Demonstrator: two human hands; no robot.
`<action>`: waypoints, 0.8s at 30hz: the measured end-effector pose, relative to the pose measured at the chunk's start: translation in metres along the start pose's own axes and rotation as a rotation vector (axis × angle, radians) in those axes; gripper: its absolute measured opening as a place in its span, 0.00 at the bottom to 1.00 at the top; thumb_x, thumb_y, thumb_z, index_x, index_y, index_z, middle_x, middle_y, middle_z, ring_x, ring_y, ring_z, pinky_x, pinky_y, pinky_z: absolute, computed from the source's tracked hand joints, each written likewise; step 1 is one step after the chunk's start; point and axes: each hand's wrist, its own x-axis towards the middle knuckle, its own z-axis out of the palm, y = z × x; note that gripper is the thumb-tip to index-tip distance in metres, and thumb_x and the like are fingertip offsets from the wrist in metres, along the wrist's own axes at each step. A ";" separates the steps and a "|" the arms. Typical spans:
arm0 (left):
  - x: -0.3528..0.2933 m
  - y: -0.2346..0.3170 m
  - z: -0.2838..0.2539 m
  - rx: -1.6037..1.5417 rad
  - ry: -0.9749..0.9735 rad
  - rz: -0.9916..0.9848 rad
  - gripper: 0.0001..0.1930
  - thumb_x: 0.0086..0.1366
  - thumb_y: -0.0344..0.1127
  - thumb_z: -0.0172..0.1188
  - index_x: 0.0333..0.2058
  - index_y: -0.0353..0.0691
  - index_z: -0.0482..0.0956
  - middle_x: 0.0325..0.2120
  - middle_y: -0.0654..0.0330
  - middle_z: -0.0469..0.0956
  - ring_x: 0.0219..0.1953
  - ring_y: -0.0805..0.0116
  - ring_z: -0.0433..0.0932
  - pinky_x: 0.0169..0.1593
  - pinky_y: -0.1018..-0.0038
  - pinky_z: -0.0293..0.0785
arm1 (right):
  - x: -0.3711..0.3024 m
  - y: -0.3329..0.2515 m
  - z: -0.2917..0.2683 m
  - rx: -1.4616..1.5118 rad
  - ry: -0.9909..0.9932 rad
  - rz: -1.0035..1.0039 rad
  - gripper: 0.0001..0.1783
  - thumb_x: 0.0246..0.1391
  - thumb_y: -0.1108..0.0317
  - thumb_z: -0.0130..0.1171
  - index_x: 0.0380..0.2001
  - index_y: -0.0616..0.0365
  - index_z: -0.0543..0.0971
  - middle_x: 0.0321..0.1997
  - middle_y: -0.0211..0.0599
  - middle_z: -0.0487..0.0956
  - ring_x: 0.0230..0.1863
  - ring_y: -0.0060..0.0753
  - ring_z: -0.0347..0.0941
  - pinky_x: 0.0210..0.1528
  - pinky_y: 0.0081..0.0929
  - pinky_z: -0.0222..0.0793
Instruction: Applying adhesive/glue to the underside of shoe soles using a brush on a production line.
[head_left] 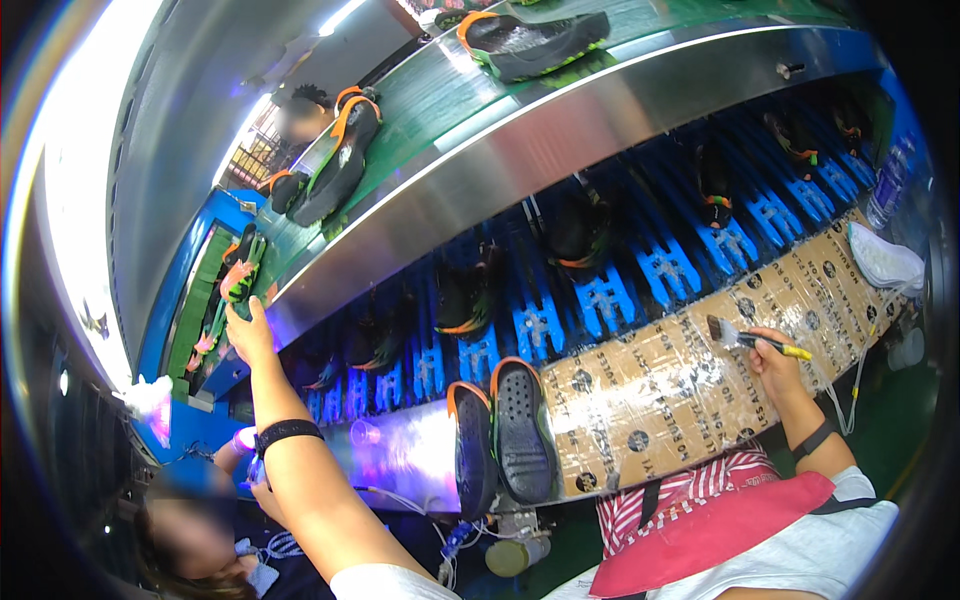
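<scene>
My left hand (250,332) reaches to the far left, its fingers closed at the lower end of a black, green and orange shoe (240,278) beside the conveyor. In my right hand (777,366) is a flat paintbrush (745,338) with a black and yellow handle, held over the cardboard-covered bench with its dark bristles pointing left. Between my hands, a pair of black shoes with orange edging stands on the bench: one shows its perforated insole (520,430), the other (472,445) is turned on its side.
Above a row of blue racks (605,300) holding dark shoes runs a green conveyor (420,110) with more shoes. A white shoe form (885,258) and a plastic bottle (890,185) sit at the bench's right end. Another person (200,530) works close by at lower left.
</scene>
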 end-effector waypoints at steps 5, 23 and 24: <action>0.059 -0.030 0.023 -0.024 -0.204 0.051 0.47 0.43 0.49 0.62 0.59 0.39 0.49 0.46 0.40 0.68 0.50 0.48 0.69 0.54 0.64 0.61 | 0.007 0.007 -0.003 -0.049 -0.005 0.003 0.15 0.47 0.72 0.55 0.39 0.67 0.72 0.22 0.36 0.72 0.20 0.21 0.64 0.20 0.15 0.59; 0.052 -0.035 0.010 -0.590 0.256 0.026 0.16 0.56 0.41 0.60 0.31 0.32 0.70 0.28 0.56 0.74 0.31 0.70 0.72 0.39 0.74 0.68 | 0.026 0.011 -0.001 -0.044 -0.026 -0.023 0.17 0.46 0.70 0.58 0.41 0.64 0.71 0.26 0.31 0.73 0.22 0.18 0.65 0.21 0.14 0.59; 0.042 -0.025 0.009 -0.673 0.286 0.030 0.16 0.56 0.41 0.60 0.31 0.31 0.71 0.29 0.56 0.74 0.31 0.72 0.71 0.40 0.75 0.68 | 0.027 0.013 -0.003 -0.064 -0.020 -0.027 0.18 0.46 0.70 0.58 0.42 0.64 0.70 0.26 0.31 0.72 0.23 0.18 0.65 0.20 0.14 0.59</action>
